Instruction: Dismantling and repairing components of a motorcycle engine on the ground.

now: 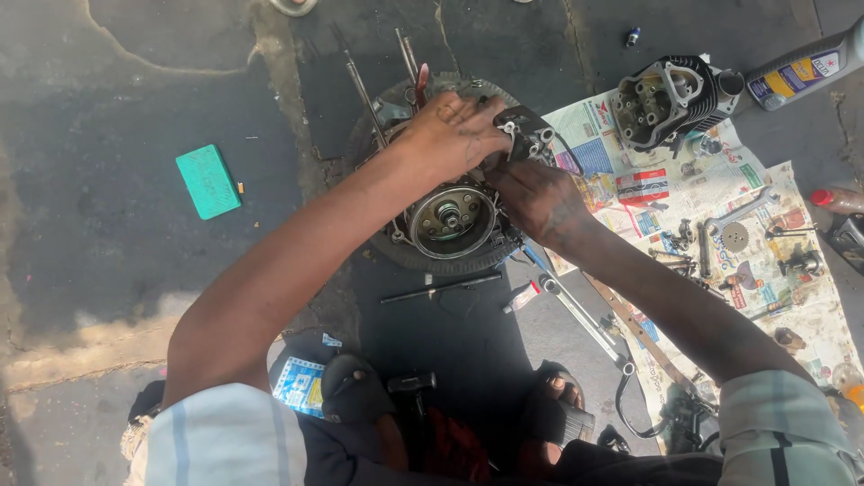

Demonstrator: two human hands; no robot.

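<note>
Both hands, left hand [450, 130] and right hand [531, 193], pinch a small dark cover [522, 130] above the engine case [447, 219]; greasy fingers could drop it.

Dark pavement [108, 81], green pad [208, 182], spread newspaper [810, 310]

The left hand [454, 135] and right hand [538, 200] hide part of the engine case [447, 220].

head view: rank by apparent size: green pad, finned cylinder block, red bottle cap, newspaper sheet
1. newspaper sheet
2. finned cylinder block
3. green pad, only a little smaller than the block, so that order is loose
4. red bottle cap
</note>
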